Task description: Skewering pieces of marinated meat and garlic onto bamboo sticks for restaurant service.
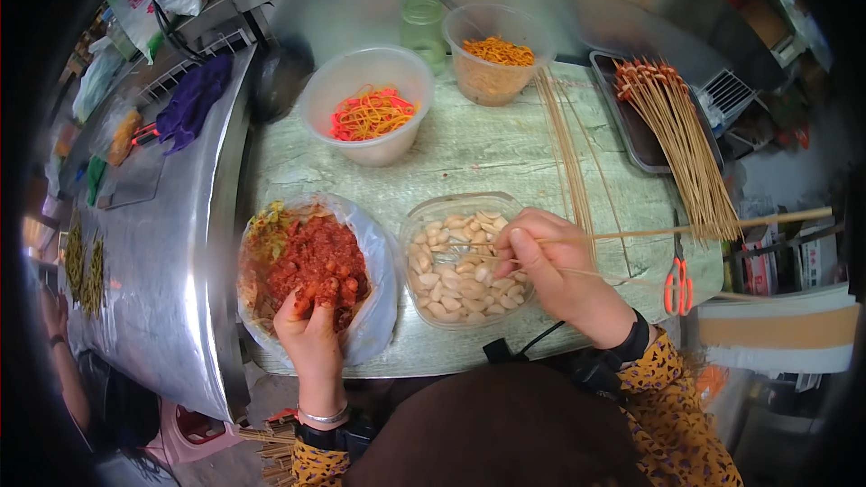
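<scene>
My left hand [312, 325] reaches into a plastic-lined bowl of red seasoned meat pieces [314, 250], its fingertips coated red and pinched on a piece. Over a clear plastic container [411, 297] my right hand [551, 264] holds bamboo skewers [643, 231] that point left above peeled garlic cloves [467, 291]. Loose bamboo skewers [565, 149] lie on the wood-patterned table [467, 162] beyond that hand. At the right, a dark tray [626, 125] holds a stack of loaded skewers [676, 149], their tipped ends away from me.
A plastic tub [369, 108] of rubber bands, another tub [497, 61] with orange shreds and a green glass jar [423, 27] stand behind. Orange-handled scissors [678, 287] lie at right. A steel counter [162, 250] adjoins on the left; another person's arm [64, 358] shows beyond it.
</scene>
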Demonstrator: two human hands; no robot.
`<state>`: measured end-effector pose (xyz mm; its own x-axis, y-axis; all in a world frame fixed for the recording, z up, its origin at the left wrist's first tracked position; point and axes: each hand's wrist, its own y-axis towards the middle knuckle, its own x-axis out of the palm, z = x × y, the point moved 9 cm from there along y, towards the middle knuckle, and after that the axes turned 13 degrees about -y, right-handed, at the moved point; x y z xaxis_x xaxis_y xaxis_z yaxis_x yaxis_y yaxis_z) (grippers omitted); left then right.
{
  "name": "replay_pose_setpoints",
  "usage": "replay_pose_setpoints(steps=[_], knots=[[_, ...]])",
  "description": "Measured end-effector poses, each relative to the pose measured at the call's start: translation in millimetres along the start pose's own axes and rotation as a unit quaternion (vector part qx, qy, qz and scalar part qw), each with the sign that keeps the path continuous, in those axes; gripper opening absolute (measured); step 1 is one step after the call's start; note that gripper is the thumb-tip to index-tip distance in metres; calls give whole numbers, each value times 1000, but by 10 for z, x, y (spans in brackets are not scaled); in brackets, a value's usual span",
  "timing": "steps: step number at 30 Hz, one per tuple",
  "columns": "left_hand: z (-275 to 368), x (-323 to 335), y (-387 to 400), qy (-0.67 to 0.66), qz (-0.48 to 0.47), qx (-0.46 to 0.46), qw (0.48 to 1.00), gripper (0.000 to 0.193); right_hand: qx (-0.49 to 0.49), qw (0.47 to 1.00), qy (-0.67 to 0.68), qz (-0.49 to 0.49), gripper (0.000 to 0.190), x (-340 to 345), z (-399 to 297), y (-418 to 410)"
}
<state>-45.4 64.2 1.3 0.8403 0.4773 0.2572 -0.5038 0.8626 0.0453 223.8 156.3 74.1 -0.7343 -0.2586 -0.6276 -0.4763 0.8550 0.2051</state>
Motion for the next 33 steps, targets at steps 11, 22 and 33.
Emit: replay_pose_setpoints(steps=[11,22,33], knots=[[148,333,-8,-63,-89,-100,989,20,146,920,358,60,35,-289,252,-53],[200,409,-122,-69,-133,-131,980,26,-6,948,314,-50,32,-18,-528,124],[35,189,29,-288,-11,-130,949,31,-81,966,244,35,27,-92,-646,50]])
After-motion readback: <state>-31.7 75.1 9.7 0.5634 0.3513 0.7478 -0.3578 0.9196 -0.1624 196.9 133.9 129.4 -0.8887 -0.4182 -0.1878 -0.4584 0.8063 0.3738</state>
